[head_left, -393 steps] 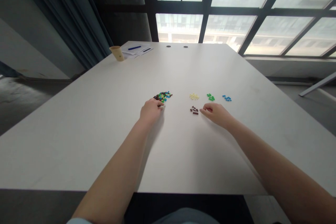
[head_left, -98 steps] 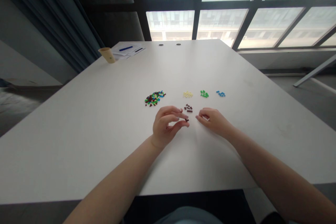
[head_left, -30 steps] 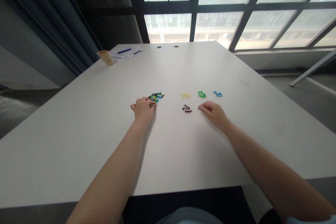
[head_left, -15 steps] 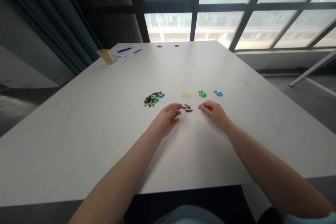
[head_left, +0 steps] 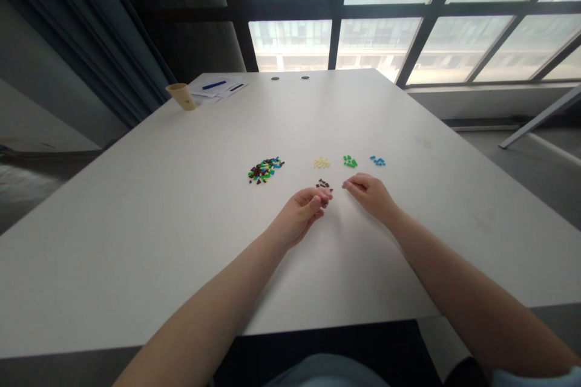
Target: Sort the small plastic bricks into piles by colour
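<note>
On the white table, a mixed pile of small coloured bricks (head_left: 265,170) lies left of the middle. To its right are small groups of yellow bricks (head_left: 322,162), green bricks (head_left: 350,161) and blue bricks (head_left: 377,161). Nearer me, dark brown bricks (head_left: 323,183) are partly covered by the fingertips of my left hand (head_left: 305,213). Its thumb and fingers are drawn together; anything between them is too small to name. My right hand (head_left: 370,193) rests just right of the brown bricks, below the green ones, with its fingers curled into a pinch whose contents are hidden.
At the table's (head_left: 290,115) far left corner stands a tan cup (head_left: 182,97) beside papers (head_left: 220,92) with a blue pen (head_left: 214,84) and a dark pen (head_left: 236,87). Two round dark discs lie near the far edge, before the windows.
My left hand has moved right and slightly nearer me, its fingertips now over the front brown bricks and its fingers closer together. My right hand has hardly moved.
</note>
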The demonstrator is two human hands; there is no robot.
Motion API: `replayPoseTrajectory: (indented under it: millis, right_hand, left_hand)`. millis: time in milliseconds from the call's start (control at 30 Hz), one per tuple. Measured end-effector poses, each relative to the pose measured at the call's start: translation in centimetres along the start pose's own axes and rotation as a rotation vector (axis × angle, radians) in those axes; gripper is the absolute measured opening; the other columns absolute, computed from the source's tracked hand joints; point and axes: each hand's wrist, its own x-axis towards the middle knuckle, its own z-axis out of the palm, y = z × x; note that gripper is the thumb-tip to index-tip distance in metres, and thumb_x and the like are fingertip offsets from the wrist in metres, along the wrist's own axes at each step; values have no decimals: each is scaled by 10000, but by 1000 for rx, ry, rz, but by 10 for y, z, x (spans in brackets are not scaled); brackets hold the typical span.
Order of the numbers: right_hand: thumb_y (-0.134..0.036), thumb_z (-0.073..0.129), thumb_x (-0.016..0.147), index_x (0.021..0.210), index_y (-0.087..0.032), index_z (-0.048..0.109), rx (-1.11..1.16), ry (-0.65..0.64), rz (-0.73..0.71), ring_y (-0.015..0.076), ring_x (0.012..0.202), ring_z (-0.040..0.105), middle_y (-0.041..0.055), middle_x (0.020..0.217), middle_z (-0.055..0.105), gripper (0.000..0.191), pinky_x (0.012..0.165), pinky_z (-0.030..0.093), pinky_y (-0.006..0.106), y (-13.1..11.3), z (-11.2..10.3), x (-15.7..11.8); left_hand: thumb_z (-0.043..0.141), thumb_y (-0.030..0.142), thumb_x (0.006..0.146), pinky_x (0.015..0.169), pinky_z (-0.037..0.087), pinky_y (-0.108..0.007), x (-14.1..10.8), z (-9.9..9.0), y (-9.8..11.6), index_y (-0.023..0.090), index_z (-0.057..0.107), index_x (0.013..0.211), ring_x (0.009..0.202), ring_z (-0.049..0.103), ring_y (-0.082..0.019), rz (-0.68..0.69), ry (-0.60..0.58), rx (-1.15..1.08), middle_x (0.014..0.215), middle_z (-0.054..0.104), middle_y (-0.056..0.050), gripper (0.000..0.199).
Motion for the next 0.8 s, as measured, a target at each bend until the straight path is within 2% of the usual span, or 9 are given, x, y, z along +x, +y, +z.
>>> replayPoseTrajectory:
  millis: [133,267,333,433,533,667,800]
  right_hand:
    - [-308,492,808,723,-168,656,45,75,-55,129,603,459,11,612,517,233,582,356,257,-6,-2,-2]
    - [-311,478,829,813,-168,661,89,154,-148,130,608,465,14,634,509,233,593,380,262,-18,-2,-7]
    - [-310,496,826,860,-179,668,93,160,-211,133,623,476,15,644,512,219,619,398,270,-24,0,-11]
    - [-320,559,799,931,-223,676,76,128,-335,148,693,510,24,699,554,201,691,420,294,-30,7,-15]
    - [-321,586,787,948,-271,682,53,81,-402,154,724,520,23,725,572,195,729,427,313,-31,16,-17]
    - [-291,575,801,929,-288,693,41,71,-403,150,713,518,17,707,567,174,714,429,308,-31,23,-18]
    - [-306,568,810,865,-271,703,23,90,-386,155,709,515,21,683,563,150,702,430,306,-32,26,-18]
  left_hand:
    - [712,562,520,601,386,-203,4,-4,2,187,596,643,694,473,-79,3,59,86,824,556,-4,412]
    - [706,534,546,581,356,-217,15,-22,2,188,627,710,624,439,-83,21,263,297,705,554,6,391]
    - [722,483,541,551,322,-218,20,-30,1,177,636,700,583,412,-78,-27,314,365,659,552,12,356]
    - [732,463,514,512,279,-220,22,-33,-1,164,639,664,533,377,-73,-133,270,362,577,510,24,347]
    - [737,476,494,489,255,-220,21,-28,-2,158,625,622,504,355,-69,-171,209,353,522,459,35,361]
    - [744,491,487,456,220,-213,19,-24,-1,149,591,578,467,325,-51,-225,129,326,494,408,45,385]
    - [756,493,464,425,190,-206,19,-26,-4,144,597,594,442,323,-41,-234,129,289,496,411,44,405]
